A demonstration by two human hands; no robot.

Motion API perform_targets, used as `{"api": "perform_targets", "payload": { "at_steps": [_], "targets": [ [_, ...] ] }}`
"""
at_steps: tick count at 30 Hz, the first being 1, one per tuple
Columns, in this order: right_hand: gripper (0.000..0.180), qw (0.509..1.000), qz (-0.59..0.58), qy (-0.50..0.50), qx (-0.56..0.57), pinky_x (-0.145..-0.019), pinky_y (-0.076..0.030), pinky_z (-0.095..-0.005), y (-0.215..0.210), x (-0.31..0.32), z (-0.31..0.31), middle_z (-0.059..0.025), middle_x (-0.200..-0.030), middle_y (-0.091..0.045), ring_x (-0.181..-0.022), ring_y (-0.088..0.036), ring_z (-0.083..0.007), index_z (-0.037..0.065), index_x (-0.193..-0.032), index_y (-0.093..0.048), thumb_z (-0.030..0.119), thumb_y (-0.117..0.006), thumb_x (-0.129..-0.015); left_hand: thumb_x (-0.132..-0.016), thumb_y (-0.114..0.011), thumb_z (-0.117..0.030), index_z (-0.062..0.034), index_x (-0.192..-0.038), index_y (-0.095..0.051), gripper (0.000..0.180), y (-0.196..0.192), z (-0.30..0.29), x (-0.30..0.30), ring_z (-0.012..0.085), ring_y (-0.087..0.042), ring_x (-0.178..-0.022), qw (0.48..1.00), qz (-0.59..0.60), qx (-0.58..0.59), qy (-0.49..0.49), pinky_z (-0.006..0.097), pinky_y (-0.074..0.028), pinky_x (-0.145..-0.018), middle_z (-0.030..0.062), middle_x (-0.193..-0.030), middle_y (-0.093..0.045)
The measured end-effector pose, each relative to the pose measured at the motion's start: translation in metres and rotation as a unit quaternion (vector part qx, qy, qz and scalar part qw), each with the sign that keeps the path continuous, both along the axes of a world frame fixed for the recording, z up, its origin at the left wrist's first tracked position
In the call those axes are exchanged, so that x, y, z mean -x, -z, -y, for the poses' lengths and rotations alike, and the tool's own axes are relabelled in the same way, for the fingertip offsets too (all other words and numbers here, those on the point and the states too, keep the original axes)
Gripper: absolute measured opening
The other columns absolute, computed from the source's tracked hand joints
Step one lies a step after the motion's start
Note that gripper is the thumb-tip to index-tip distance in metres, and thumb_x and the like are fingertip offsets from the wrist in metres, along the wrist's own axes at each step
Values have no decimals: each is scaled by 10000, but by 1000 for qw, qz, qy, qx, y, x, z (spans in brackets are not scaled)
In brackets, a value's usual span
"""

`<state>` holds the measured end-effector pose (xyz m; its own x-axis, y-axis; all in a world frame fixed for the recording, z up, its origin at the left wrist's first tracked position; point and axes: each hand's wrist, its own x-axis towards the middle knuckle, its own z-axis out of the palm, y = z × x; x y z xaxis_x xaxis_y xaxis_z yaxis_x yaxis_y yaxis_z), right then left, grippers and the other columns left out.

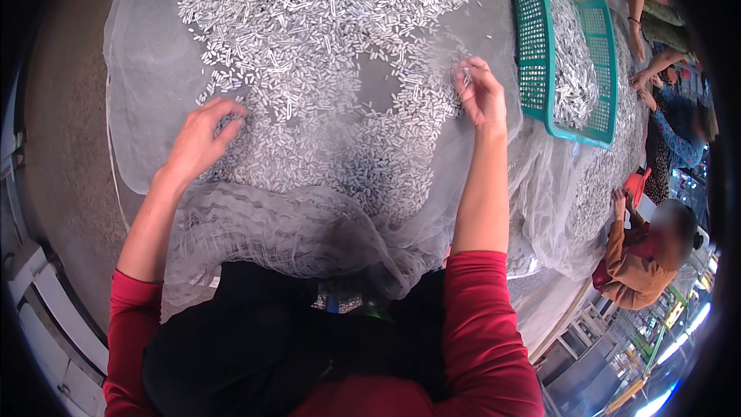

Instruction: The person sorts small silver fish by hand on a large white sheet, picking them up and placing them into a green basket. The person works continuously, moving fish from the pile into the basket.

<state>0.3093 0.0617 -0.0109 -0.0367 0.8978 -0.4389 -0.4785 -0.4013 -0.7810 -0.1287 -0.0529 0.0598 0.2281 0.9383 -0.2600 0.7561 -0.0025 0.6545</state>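
Note:
A wide spread of short, pale silvery rod-shaped pieces (309, 62) lies in front of me on a sheet of fine mesh (147, 100); their exact kind I cannot tell. My left hand (199, 139) is at the left edge of the spread, fingers bent forward and thumb apart, with nothing visible between them. At the right edge, my right hand (482, 94) is raised a little with its fingers curled in toward the thumb. Pale specks show at those fingertips, but what they hold is too small to make out.
A teal plastic basket (535, 54) half full of similar pieces stands to the right. Bunched netting (278, 224) hangs along the near edge. Farther right, more pieces lie on the table, where several people work; one in a brown top (644, 266) is near a red container (636, 184).

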Motion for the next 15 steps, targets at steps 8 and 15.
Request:
{"api": "perform_targets", "payload": {
  "at_steps": [8, 15],
  "targets": [
    [190, 803, 578, -133, -63, -698, -482, -280, 18, 21, -25, -27, -750, -663, -711, -600, -141, 54, -872, -727, 170, -761, -725, -856, -575, -76, -21, -1008, -623, 168, -3, 2, 0, 332, -604, -986, 1000, 4, -2, -9, 376, -460, -855, 140, -1035, -634],
    [121, 725, 602, 119, -314, -719, -483, -313, -48, -41, -30, -46, -839, -678, -759, -608, -155, 62, -908, -692, 138, -659, -819, -851, -575, -62, -14, -1000, -620, 163, 1, 2, 3, 335, -608, -976, 1000, 10, 0, -11, 380, -465, -848, 138, -1034, -635]
  ]
}}
